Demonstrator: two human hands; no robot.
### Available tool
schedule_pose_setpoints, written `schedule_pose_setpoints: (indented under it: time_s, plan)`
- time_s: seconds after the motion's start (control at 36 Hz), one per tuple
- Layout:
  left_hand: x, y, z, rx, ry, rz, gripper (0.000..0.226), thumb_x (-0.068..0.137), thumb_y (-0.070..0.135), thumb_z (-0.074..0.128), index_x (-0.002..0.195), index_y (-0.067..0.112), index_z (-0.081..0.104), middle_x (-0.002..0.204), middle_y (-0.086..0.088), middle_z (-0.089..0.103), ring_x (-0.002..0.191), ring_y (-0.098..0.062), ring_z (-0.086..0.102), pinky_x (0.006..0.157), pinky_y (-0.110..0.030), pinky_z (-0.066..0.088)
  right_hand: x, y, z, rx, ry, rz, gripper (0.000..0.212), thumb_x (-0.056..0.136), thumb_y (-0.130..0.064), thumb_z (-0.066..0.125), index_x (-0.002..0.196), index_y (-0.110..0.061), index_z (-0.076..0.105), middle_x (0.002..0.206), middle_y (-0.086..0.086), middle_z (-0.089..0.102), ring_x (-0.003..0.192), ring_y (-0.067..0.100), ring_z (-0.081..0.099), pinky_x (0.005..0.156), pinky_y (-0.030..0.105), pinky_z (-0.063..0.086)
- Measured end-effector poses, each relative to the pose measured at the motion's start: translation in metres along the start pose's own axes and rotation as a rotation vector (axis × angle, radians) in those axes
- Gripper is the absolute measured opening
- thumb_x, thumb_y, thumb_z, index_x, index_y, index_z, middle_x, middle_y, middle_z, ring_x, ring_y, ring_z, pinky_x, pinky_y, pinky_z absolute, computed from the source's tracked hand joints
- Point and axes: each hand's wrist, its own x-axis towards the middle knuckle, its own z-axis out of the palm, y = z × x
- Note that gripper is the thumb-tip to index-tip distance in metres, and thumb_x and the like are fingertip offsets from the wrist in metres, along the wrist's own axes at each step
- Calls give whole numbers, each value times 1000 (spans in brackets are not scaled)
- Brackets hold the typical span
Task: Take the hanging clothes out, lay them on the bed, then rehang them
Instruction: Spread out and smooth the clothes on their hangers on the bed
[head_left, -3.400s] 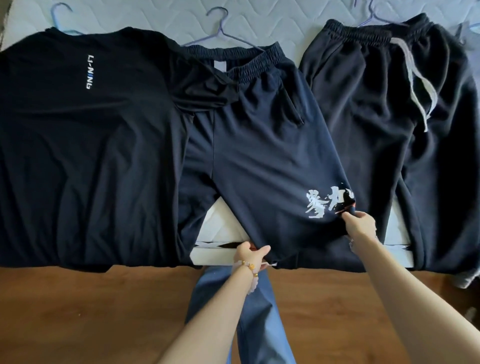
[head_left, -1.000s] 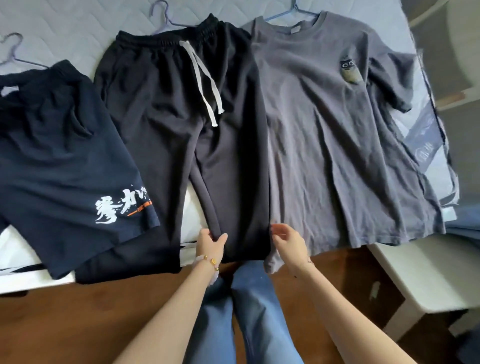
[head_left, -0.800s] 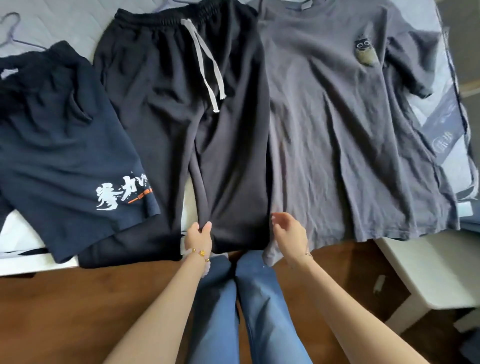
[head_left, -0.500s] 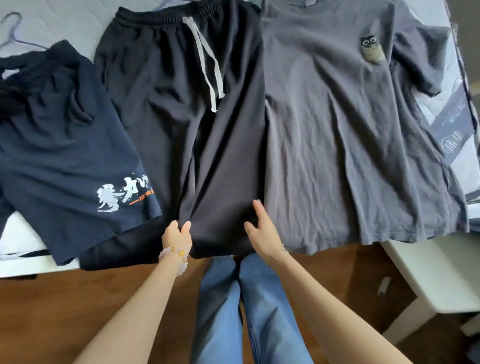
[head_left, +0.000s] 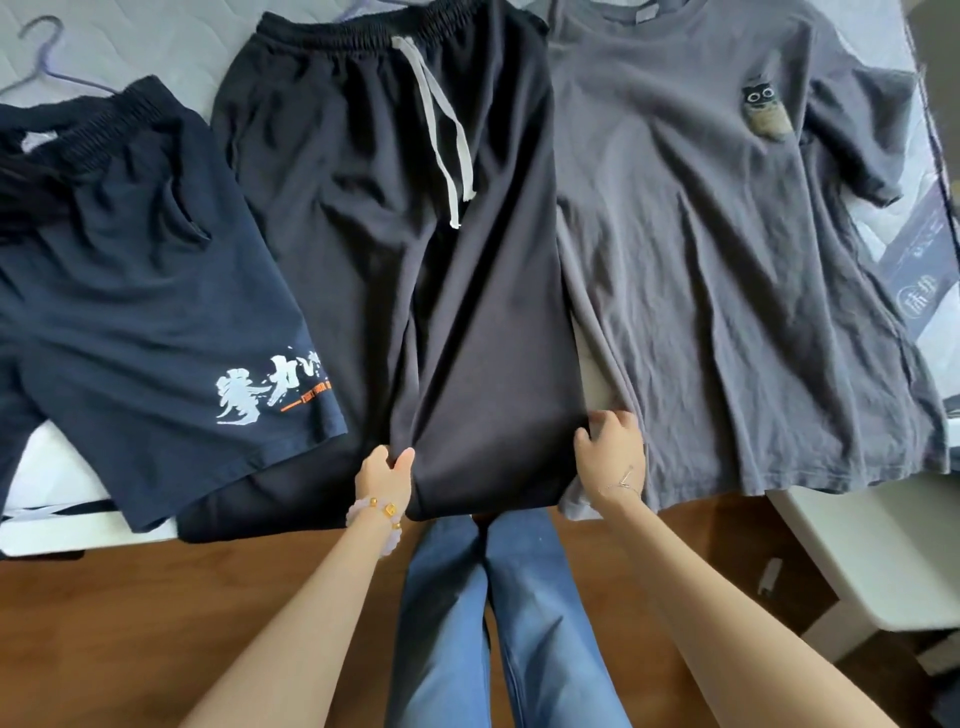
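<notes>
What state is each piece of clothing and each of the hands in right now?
Navy shorts: flat, overlapping the black pants.
Black pants: flat, drawstring loose.
Grey T-shirt: flat, wrinkled.
Left hand: pinching the pants' hem.
Right hand: gripping the pants' right edge.

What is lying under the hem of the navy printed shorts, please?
The black drawstring trousers: their left leg runs beneath the navy shorts. How far it extends is covered.

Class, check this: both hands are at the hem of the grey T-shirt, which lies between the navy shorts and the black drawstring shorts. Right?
Wrong garment. The head view shows both hands, left and right, at the black drawstring shorts, lying between the navy shorts and grey T-shirt.
</notes>
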Motion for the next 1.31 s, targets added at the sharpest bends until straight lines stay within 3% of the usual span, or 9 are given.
schedule_pose_setpoints:
  time_s: [0.11, 0.22, 0.36, 0.58, 0.72, 0.89, 1.08, 1.17, 1.31]
  plan:
    - [2, -4, 1, -43, -11, 31, 41, 94, 28, 50, 115, -7, 53, 119, -24, 59, 109, -41, 54, 93, -42, 43, -3, 0, 8, 198, -160, 75, 38, 90, -25, 55, 124, -10, 48, 117, 2, 56, 113, 26, 55, 91, 33, 42]
    - [5, -7, 2, -160, -44, 30, 36, 94, 26, 49, 105, -7, 55, 109, -22, 60, 102, -38, 55, 88, -39, 43, 4, 9, 11, 170, -163, 74, 30, 89, -28, 57, 68, -13, 42, 68, 1, 49, 76, 26, 49, 64, 36, 37]
    - [-6, -12, 18, -407, -172, 37, 25, 89, 28, 54, 74, 8, 47, 75, -10, 43, 73, -20, 42, 64, -30, 38, 12, 39, -16, 21, -59, 37, 44, 88, -27, 59, 57, -16, 31, 60, 3, 43, 69, 28, 47, 58, 36, 29]
    - [-19, -28, 84, -393, -195, -1, 32, 92, 27, 48, 63, 15, 48, 81, -20, 58, 85, -36, 58, 87, -49, 51, 20, 81, -56, -111, -142, 16, 42, 86, -27, 62, 55, -12, 37, 54, 4, 43, 62, 26, 46, 53, 33, 30]
    - [-33, -30, 90, -414, -247, -41, 28, 87, 36, 52, 82, 9, 59, 99, -22, 64, 97, -35, 60, 93, -45, 49, 24, 88, -59, -254, -363, 14, 26, 83, -30, 62, 62, -21, 50, 65, 1, 58, 65, 21, 57, 52, 25, 39]
    - [-79, -20, 100, -288, -276, 21, 11, 85, 12, 65, 76, 17, 61, 70, 3, 61, 69, -12, 57, 58, -13, 44, 27, 99, -66, -586, -404, -68, 20, 83, -31, 57, 99, -19, 63, 96, 4, 67, 95, 27, 64, 76, 29, 47]
    - [-85, -38, 133, -195, 9, -157, 8, 84, 6, 62, 89, 8, 57, 99, -18, 68, 92, -35, 62, 83, -41, 51, 32, 127, -91, -510, -706, -267, 4, 89, -28, 53, 85, -27, 55, 105, 3, 64, 105, 26, 58, 81, 31, 43]
    - [-96, -34, 151, -15, 102, -276, 27, 82, 4, 60, 107, 5, 50, 123, -20, 56, 112, -38, 53, 96, -41, 44, 39, 146, -104, -383, -893, -211, 38, 87, -25, 55, 125, -20, 56, 122, 4, 61, 105, 17, 56, 87, 24, 40]
    - [-135, 27, 173, -26, 326, -59, 45, 81, -7, 55, 125, -1, 48, 125, -25, 48, 117, -41, 47, 98, -43, 36, 66, 186, -155, -216, -718, -217, 17, 84, -17, 60, 95, -23, 72, 74, -8, 65, 74, 6, 57, 79, 27, 49]
